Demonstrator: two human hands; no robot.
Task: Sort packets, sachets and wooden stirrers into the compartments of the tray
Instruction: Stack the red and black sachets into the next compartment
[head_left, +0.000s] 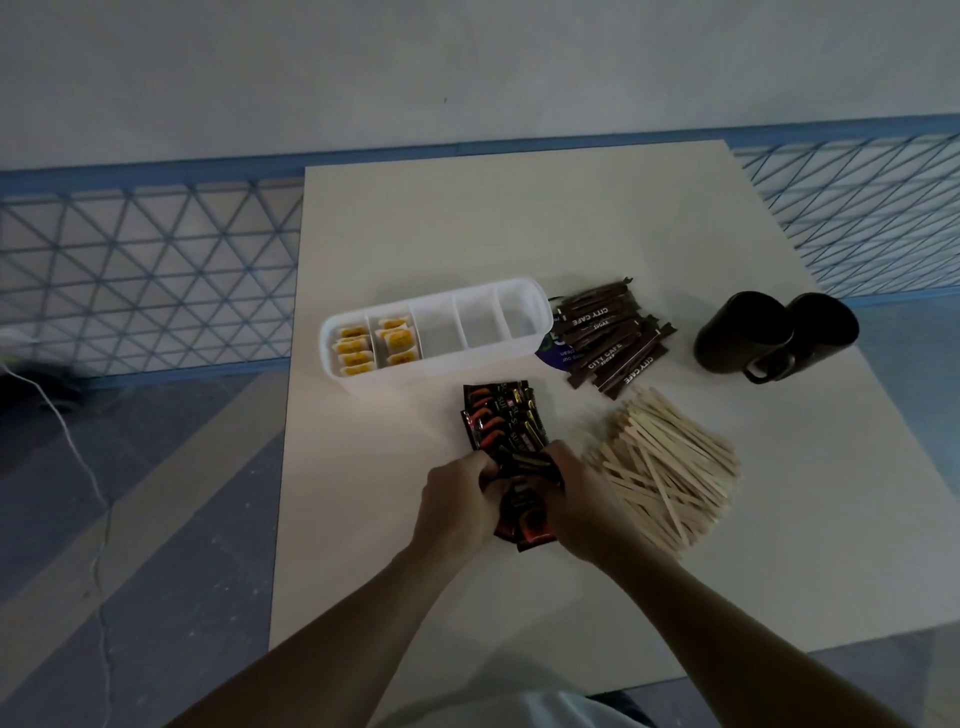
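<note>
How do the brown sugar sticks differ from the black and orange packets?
The brown sugar sticks are slim and lie untouched beside the tray. The black and orange packets are wider and are gripped by the left hand and the right hand. Both piles are outside the tray, unsorted.

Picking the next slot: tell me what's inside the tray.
The tray holds yellow packets in its two leftmost compartments; the other three show nothing. Its near wall hides their front floors.

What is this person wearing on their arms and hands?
Nothing: the left hand and right hand have no gloves, and no watch or sleeve shows on the left forearm or right forearm. A pale garment shows at the bottom edge.
</note>
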